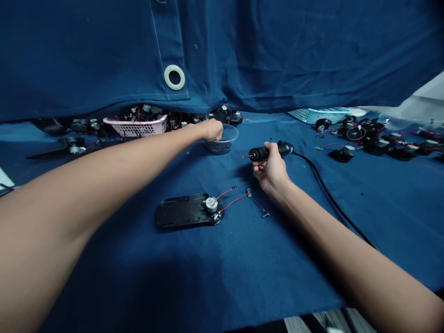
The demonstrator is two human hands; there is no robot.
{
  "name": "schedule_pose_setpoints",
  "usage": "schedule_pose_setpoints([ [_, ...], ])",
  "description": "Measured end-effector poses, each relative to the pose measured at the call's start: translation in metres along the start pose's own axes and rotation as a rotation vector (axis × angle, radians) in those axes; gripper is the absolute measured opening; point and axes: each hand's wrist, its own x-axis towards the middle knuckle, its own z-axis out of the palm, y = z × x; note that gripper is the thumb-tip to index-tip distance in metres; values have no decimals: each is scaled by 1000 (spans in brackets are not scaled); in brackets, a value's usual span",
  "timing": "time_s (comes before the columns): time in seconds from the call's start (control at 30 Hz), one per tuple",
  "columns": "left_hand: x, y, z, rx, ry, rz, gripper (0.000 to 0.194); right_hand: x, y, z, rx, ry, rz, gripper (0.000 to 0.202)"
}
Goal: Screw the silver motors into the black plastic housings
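My left hand (212, 130) reaches into a clear round bowl (231, 137) of small dark pieces, too small to name, perhaps screws. Its fingers are bent together, and whatever is between them is hidden. A black electric screwdriver (259, 153) lies in the grip of my right hand (273, 170), its thin bit pointing left. Nearer to me, a black plastic housing (183, 212) rests flat on the blue cloth. A silver motor (211, 204) sits at its right end. Red wires run from there to a small green circuit board (249, 193) just below my right hand.
Behind stand a pink basket (152, 128) full of dark parts and a light blue basket (321, 115). More black motor assemblies (376, 141) are spread at the right. The screwdriver's black cable (326, 189) trails toward the lower right. A blue curtain (222, 51) hangs across the back.
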Motion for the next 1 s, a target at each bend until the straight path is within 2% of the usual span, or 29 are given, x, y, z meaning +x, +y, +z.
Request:
schedule_pose_setpoints([
  [0.27,-8,9,-6,4,68,19,25,3,2,-2,2,-12,-2,32],
  [0.43,-29,22,-14,-60,206,19,23,2,-1,-2,9,-25,13,32],
  [0.57,-64,37,-22,-150,371,-5,23,-2,-3,-2,8,-55,20,31],
  [0.63,-88,46,-24,-281,494,-9,17,-6,-4,-2,6,-72,31,30],
  [0.73,-126,58,-23,-327,596,-2,14,-12,-5,-1,21,-102,45,29],
  [0.83,-162,70,-16,-443,722,26,8,-20,-5,0,34,-151,61,29],
  [1.0,-207,99,6,-752,807,94,7,-41,-7,3,52,-232,101,31],
])
